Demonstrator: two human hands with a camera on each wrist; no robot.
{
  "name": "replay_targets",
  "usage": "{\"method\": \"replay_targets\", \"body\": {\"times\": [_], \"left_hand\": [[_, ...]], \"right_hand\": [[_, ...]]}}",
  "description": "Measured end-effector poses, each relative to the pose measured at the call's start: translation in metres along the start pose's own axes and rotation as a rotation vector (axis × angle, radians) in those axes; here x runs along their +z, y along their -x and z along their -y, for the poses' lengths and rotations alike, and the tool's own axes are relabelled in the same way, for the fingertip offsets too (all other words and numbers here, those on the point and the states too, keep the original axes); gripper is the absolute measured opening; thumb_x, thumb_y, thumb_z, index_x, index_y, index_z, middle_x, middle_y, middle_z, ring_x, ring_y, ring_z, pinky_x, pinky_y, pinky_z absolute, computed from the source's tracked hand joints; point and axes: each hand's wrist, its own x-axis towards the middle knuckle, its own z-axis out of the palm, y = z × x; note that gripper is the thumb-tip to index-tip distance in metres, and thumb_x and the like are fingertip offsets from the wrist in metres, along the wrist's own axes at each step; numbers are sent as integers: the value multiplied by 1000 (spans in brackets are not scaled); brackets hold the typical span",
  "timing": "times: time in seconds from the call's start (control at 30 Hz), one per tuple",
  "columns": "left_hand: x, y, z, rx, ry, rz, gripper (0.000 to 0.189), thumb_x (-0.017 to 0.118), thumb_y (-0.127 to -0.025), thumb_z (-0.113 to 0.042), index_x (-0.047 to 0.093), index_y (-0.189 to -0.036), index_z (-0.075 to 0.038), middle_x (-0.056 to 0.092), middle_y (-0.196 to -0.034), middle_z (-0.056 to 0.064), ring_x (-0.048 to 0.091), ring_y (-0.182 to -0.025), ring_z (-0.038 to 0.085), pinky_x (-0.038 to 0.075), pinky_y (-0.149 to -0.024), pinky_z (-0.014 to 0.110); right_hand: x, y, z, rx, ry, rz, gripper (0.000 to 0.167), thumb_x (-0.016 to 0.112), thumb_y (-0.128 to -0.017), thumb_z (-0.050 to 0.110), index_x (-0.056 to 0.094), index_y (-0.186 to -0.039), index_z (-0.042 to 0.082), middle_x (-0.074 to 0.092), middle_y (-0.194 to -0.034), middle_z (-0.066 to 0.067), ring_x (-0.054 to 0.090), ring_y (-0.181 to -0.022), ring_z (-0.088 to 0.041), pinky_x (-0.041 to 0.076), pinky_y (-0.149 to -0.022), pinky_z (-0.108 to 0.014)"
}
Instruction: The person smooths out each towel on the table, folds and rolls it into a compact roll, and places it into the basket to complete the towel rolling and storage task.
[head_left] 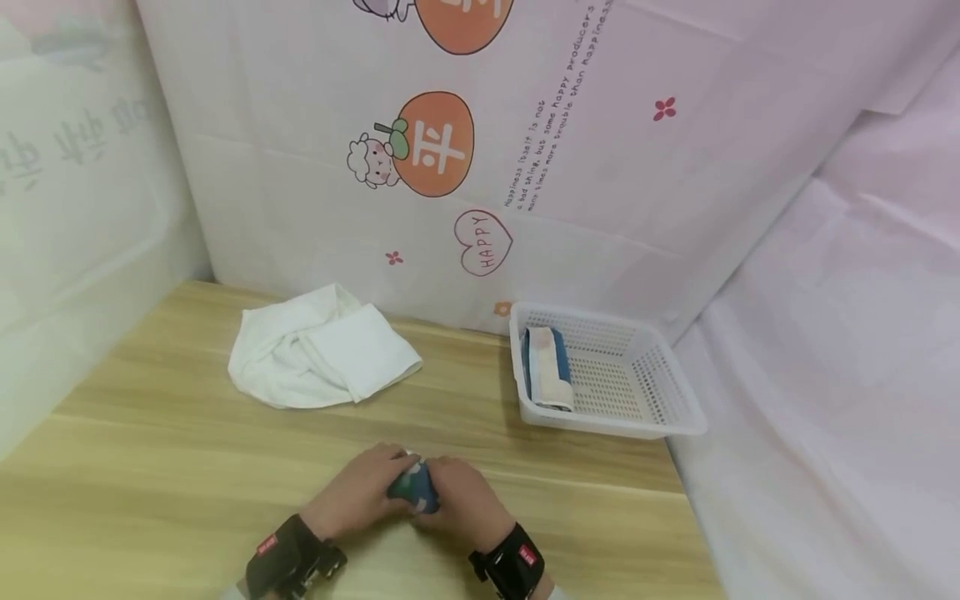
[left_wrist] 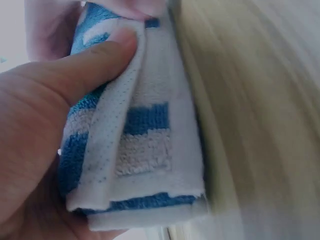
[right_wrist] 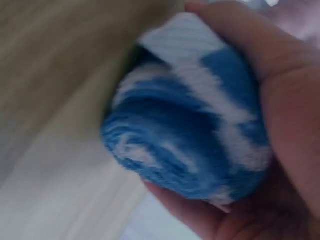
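Observation:
Both hands hold one rolled blue-and-white towel point(head_left: 417, 487) near the front middle of the table. My left hand point(head_left: 362, 490) grips one end, its thumb lying along the white hemmed edge of the towel point(left_wrist: 145, 155) in the left wrist view. My right hand point(head_left: 461, 500) has its fingers curled round the other end. In the right wrist view the spiral end of the rolled towel point(right_wrist: 160, 145) faces the camera, between the thumb and the fingers point(right_wrist: 185, 210). Most of the roll is hidden by the hands in the head view.
A crumpled white cloth point(head_left: 300, 354) lies at the back left of the wooden table point(head_left: 150, 483). At the back right stands a white plastic basket point(head_left: 652, 425), with another rolled blue-and-white towel point(head_left: 551, 375) at its left side. Printed white sheeting point(head_left: 300, 192) hangs behind the table.

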Motion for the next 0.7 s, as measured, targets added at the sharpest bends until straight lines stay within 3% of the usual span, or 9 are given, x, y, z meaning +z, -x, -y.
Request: {"method": "replay_targets", "body": {"times": [0.1, 0.2, 0.27, 0.37, 0.53, 0.6, 0.7], "left_hand": [[0, -7, 2, 3, 52, 46, 62, 82, -83, -35, 62, -135, -6, 65, -123, 8, 62, -110, 24, 53, -95, 44], [-2, -16, 4, -17, 123, 60, 67, 83, -82, -39, 60, -137, -8, 62, -129, 7, 60, -110, 21, 54, -92, 40], [-3, -23, 4, -37, 157, 33, 71, 79, -85, -44, 55, -143, -11, 59, -135, 9, 60, -111, 19, 54, -90, 39], [-7, -39, 3, -44, 227, -52, 69, 67, -95, -45, 46, -150, -9, 53, -145, 13, 57, -122, 24, 53, -98, 45], [-8, -79, 0, 27, 230, -191, 53, 59, -103, -24, 45, -149, -2, 55, -143, 16, 53, -133, 33, 44, -111, 52], [-6, -98, -3, 44, 206, -197, 49, 62, -101, -19, 50, -145, -2, 56, -142, 15, 53, -132, 32, 45, -111, 51], [1, -128, -10, 70, 177, -158, 47, 69, -97, -17, 56, -141, -6, 54, -144, 13, 51, -134, 30, 44, -112, 48]], "right_hand": [[3, 0, -2, 12, 49, -23, 52, 88, -74, 32, 66, -116, 9, 69, -96, 4, 61, -81, -6, 52, -72, -21], [-4, 3, -7, 74, 41, -24, 47, 89, -68, 34, 67, -106, 14, 67, -88, 8, 59, -75, -4, 50, -65, -20], [-13, 7, -14, 135, 1, -43, 46, 88, -67, 35, 66, -103, 16, 65, -85, 10, 57, -71, -3, 48, -61, -20], [-38, 19, -24, 250, -85, -115, 49, 88, -68, 36, 65, -106, 15, 66, -86, 7, 57, -70, -5, 49, -59, -23], [-90, 41, -44, 413, -225, -319, 58, 88, -71, 30, 62, -116, 5, 69, -96, -7, 63, -78, -16, 55, -64, -31], [-109, 48, -53, 462, -273, -384, 54, 87, -73, 28, 61, -114, 3, 69, -96, -10, 64, -78, -20, 56, -62, -32], [-132, 56, -68, 525, -302, -449, 51, 83, -77, 30, 61, -113, 3, 68, -96, -13, 64, -77, -22, 56, -59, -31]]}}
